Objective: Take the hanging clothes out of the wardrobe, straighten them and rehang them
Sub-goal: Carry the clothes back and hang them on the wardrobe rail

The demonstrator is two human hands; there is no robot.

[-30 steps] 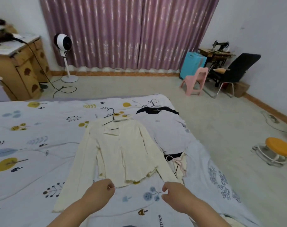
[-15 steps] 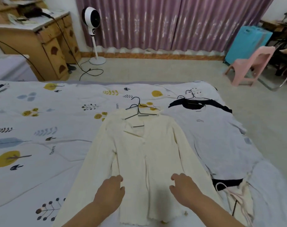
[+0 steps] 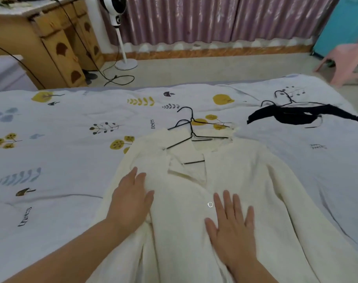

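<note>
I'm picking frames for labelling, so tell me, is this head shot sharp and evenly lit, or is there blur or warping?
Head view: soft, even light, no glare; faint shadows under both hands on the cream cardigan. Centre fairly sharp; the pink chair at the edge looks smeared. Wide-angle warping bends the bed edge and curtain.

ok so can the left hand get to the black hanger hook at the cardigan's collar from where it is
Probably yes. The left hand lies flat on the cardigan just below its left shoulder, and the hanger hook lies exposed on the bedspread beyond the collar, with nothing between them.
</note>
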